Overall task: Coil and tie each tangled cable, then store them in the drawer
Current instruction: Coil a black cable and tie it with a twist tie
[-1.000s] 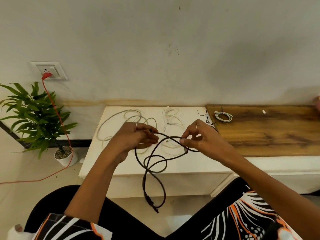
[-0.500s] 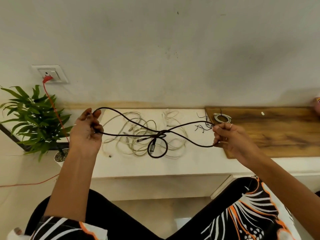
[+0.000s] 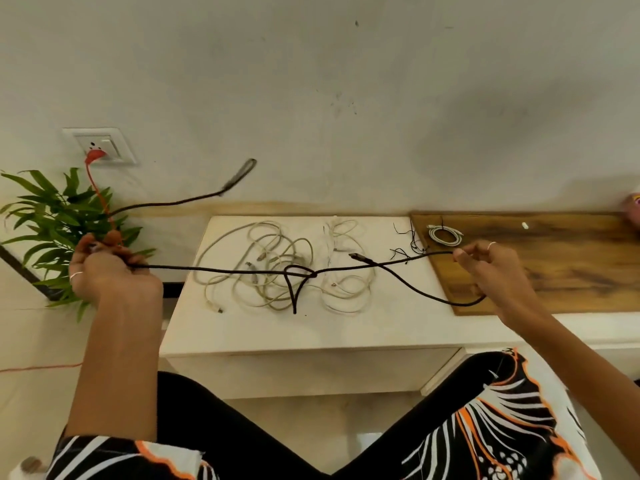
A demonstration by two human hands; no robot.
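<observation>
Head | L hand [image 3: 104, 271] + R hand [image 3: 485, 268] grip black cable [image 3: 225, 270] | knot over loose white cables [image 3: 263, 265] | plant [image 3: 52, 223] behind L

Person seen from above, two bare forearms, no sleeves reaching the wrists. Left hand [image 3: 104, 271] wears a thin silver ring on a finger at its outer side. Right hand [image 3: 491, 271] wears a thin silver ring too. Short sleeve [image 3: 114, 455] at the left upper arm: black and white stripes with orange edging. Legs in black trousers [image 3: 263, 441]. Over the right thigh, loose garment fabric [image 3: 498, 431] in a black, white and orange leaf-like print with small white dots near the bottom edge.
</observation>
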